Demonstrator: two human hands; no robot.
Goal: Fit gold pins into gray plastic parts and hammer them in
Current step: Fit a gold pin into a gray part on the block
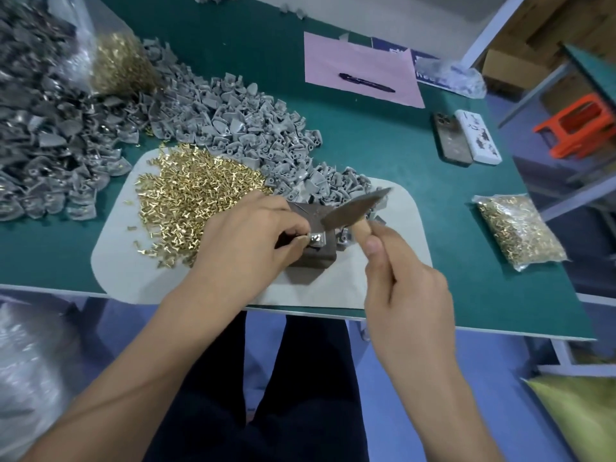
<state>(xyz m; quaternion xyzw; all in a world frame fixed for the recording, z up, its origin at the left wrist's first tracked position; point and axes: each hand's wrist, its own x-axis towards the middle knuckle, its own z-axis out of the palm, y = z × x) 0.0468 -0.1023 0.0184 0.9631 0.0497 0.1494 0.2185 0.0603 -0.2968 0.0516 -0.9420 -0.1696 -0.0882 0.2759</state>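
Mid-assembly at a green worktable [383, 155]: left hand [246, 238] pinching a small gray plastic part [316, 240] in place atop a dark block [313, 258], right hand [403, 285] clenched around the wooden handle of a hammer [355, 211], its blurred head poised just above the part. Gold pin apparently seated, though too small and hidden to confirm. Plenty left, by the look of it: a heap of loose gold pins [186, 201] on the pale mat [376, 281] beside the left hand, a broad spill of gray parts [240, 128] behind, a darker mound [50, 128] at far left, possibly finished pieces, and an unopened bag of pins [520, 231] at right. Parts small, light, wedge-shaped, with little sockets.
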